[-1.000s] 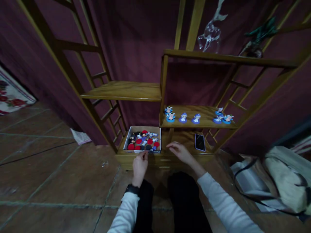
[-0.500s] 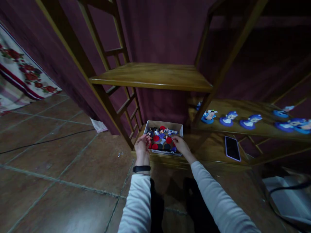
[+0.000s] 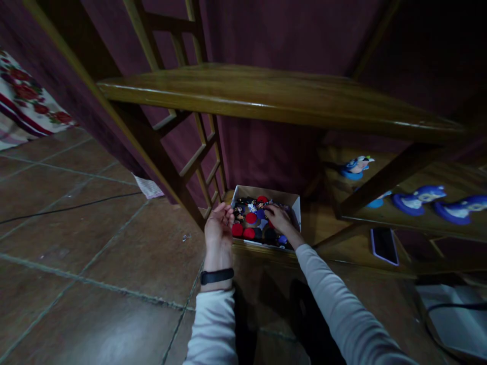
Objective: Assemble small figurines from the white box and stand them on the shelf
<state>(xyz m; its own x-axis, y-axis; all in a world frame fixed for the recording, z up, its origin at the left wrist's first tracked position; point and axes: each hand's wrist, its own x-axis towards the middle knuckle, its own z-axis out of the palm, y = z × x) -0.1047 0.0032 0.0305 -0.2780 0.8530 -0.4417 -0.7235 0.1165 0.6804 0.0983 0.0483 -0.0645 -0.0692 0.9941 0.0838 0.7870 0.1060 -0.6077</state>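
A shallow white cardboard box (image 3: 296, 208) sits on the bottom shelf, holding several small figurines (image 3: 239, 215) and round red, blue and black bases (image 3: 251, 218). My right hand (image 3: 280, 219) reaches over its right side, fingertips closed at a small dark figurine among the others; the fingers partly cover it. Just outside the left edge of the box is my left hand (image 3: 219, 223), palm turned inward, fingers loosely bent and apart, with nothing visible in them. A black band circles the left wrist.
A wooden shelf board (image 3: 266, 96) juts out above the box. Blue and white figurines (image 3: 418, 198) stand on a ledge to the right, above a phone (image 3: 384, 245). A lattice side panel (image 3: 200, 157) rises at left. A cable (image 3: 68, 207) crosses the tiled floor.
My right hand has moved further into the box, toward the figurines at the back. My left hand has drawn left, off the box's edge. The view has moved closer to the shelf.
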